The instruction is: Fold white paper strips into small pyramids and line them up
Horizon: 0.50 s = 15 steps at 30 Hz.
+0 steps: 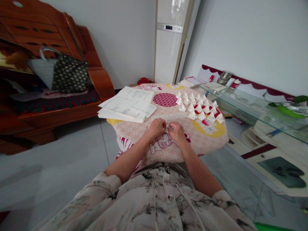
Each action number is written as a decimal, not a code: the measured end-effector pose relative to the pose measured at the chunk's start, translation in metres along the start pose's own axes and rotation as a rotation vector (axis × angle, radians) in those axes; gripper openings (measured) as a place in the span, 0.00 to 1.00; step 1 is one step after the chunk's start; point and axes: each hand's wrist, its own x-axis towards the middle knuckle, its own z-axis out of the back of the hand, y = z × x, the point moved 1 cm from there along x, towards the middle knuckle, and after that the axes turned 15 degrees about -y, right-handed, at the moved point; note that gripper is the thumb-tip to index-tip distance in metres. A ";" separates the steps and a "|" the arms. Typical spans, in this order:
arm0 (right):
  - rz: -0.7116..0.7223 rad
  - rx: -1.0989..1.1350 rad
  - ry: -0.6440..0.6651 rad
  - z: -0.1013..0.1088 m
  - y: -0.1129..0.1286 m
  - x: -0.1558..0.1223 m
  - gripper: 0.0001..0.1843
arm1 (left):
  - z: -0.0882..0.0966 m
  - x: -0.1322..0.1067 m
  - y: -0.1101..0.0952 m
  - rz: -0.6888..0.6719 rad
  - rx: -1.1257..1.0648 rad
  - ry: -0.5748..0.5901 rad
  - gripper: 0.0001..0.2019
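Observation:
My left hand (156, 127) and my right hand (176, 131) meet over the near part of a small table with a pink patterned cloth (134, 134). Both have their fingers curled and pinch a small white piece of paper (169, 127) between them. Beyond my right hand lie several folded white paper triangles (198, 109) in rows on the cloth. A stack of printed white sheets (127, 107) rests on the table's far left part.
A wooden bench (72, 106) with a dotted bag (68, 73) stands at left. A white standing air conditioner (169, 41) fills the far corner. A glass-topped table (252, 109) with cups and a green dish runs along the right.

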 end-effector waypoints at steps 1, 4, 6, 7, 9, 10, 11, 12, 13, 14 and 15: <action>0.002 0.002 -0.002 0.000 0.000 0.000 0.07 | 0.000 0.000 0.000 -0.006 0.003 0.010 0.12; -0.002 0.005 -0.009 -0.001 -0.001 0.000 0.07 | 0.002 0.001 -0.001 -0.044 0.012 0.052 0.13; -0.013 0.014 -0.011 -0.002 -0.002 -0.001 0.07 | 0.002 0.001 -0.004 -0.075 0.027 0.073 0.14; -0.017 0.024 -0.014 -0.002 -0.003 -0.001 0.07 | 0.002 0.000 -0.005 -0.084 0.042 0.076 0.13; -0.022 0.054 -0.026 -0.001 -0.003 -0.002 0.06 | 0.001 -0.001 -0.007 -0.088 0.078 0.069 0.13; -0.023 0.069 -0.036 0.000 -0.004 -0.002 0.06 | 0.000 -0.001 -0.008 -0.084 0.094 0.064 0.13; -0.024 0.080 -0.047 0.001 -0.004 -0.003 0.06 | -0.001 -0.002 -0.009 -0.080 0.105 0.061 0.13; -0.025 0.088 -0.059 0.002 -0.005 -0.004 0.06 | -0.002 -0.003 -0.010 -0.079 0.111 0.058 0.13; -0.026 0.093 -0.072 0.003 -0.005 -0.004 0.06 | -0.002 -0.004 -0.011 -0.081 0.113 0.057 0.13; -0.027 0.093 -0.084 0.004 -0.006 -0.005 0.06 | -0.002 -0.005 -0.011 -0.085 0.114 0.055 0.12; -0.029 0.090 -0.094 0.005 -0.006 -0.005 0.07 | -0.002 -0.005 -0.012 -0.090 0.113 0.053 0.12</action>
